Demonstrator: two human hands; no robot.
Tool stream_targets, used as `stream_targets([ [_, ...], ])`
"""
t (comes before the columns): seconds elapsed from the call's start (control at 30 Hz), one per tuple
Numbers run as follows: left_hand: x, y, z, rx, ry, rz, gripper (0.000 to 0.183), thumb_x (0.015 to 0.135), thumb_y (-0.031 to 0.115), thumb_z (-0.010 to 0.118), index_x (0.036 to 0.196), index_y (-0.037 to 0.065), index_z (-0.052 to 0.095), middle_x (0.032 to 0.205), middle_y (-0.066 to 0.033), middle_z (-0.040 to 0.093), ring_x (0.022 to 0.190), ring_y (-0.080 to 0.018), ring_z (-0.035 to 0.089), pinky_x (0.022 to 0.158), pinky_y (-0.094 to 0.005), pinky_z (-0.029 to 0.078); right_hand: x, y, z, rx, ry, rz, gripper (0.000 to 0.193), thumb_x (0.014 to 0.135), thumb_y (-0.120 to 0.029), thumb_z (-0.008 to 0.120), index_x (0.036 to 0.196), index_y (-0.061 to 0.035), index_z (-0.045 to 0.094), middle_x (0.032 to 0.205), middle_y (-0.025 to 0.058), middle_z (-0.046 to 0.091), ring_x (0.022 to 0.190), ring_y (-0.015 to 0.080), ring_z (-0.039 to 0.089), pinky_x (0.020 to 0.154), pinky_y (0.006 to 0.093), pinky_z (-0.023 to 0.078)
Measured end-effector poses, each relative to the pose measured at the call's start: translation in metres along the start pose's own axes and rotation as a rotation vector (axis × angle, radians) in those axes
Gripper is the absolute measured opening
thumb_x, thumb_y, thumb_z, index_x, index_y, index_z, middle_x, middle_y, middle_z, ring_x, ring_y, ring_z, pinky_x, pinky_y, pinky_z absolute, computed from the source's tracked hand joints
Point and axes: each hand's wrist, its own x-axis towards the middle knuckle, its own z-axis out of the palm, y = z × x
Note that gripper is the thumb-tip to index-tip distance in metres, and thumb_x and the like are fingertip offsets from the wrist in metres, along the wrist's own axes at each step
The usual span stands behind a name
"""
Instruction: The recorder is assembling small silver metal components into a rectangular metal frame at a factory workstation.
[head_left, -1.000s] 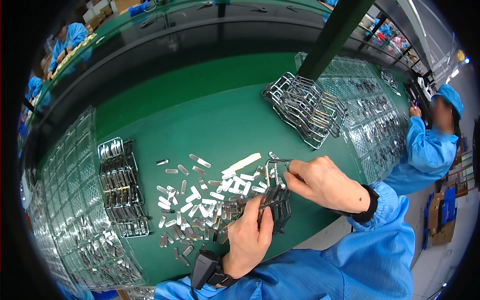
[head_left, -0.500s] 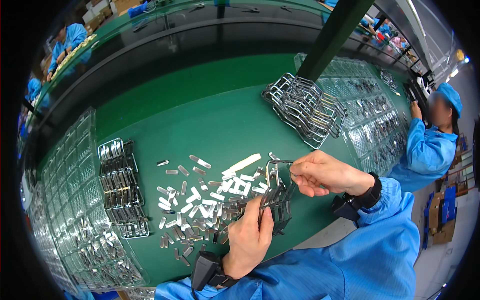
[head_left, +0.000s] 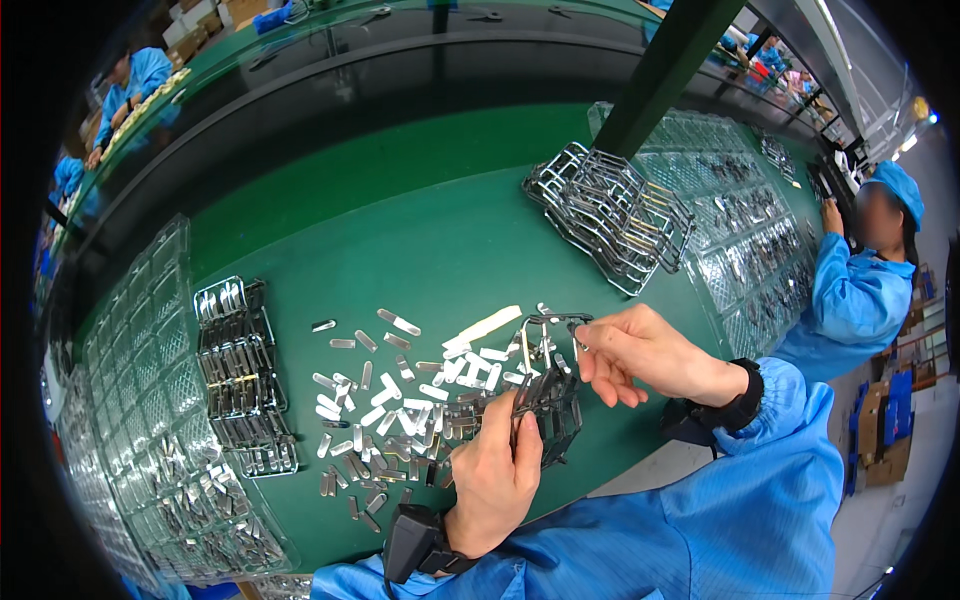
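Observation:
A wire rack (head_left: 562,428) of bent metal rods, with dark metal pieces set along its lower part, leans over the green table. My left hand (head_left: 490,478) grips its near side between thumb and fingers. At the rack's upper right end, the thumb and index finger of my right hand (head_left: 655,358) are pinched together against the wire. A small dark bit shows at those fingertips, too small to make out. Loose flat metal strips (head_left: 399,323), silver and rounded at the ends, lie scattered beside my left hand, partly hidden behind it.
A filled wire rack (head_left: 240,375) stands at the left, beside clear plastic trays (head_left: 140,350). Stacked wire frames (head_left: 612,222) lie at the back, near a dark post (head_left: 665,85). A pale yellow strip (head_left: 484,327) borders the loose pieces. A co-worker (head_left: 850,270) sits at the right.
The upper end of the wire rack has tilted up and shows more of its bare wire. My right hand has shifted slightly, its lower fingers now looser. My left hand keeps its grip.

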Motion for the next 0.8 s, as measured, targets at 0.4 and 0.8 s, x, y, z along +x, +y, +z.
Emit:
stream_targets([
  [0.4, 0.004, -0.003, -0.005, -0.089, -0.098, -0.094, 0.017, 0.089, 0.008, 0.055, 0.104, -0.001, 0.055, 0.057, -0.0113, 0.055, 0.047, -0.0239, 0.058, 0.046, -0.0324, 0.044, -0.003, 0.002, -0.017, -1.815, 0.216, -1.051, 0.015, 0.071, -0.011, 0.063, 0.073, -0.0032, 0.050, 0.058, 0.0027, 0.041, 0.052, 0.0168, 0.050, 0.047, 0.0302, 0.043],
  [0.8, 0.008, -0.011, -0.008, -0.470, 0.045, -0.302, 0.017, 0.092, 0.009, 0.055, 0.106, -0.001, 0.055, 0.057, 0.0013, 0.051, 0.051, -0.0035, 0.048, 0.045, -0.0214, 0.035, 0.017, 0.045, -0.036, -1.548, 0.407, -0.903, 0.017, 0.079, -0.009, 0.061, 0.069, -0.0050, 0.048, 0.058, 0.0059, 0.048, 0.056, 0.0220, 0.057, 0.048, 0.0325, 0.045],
])
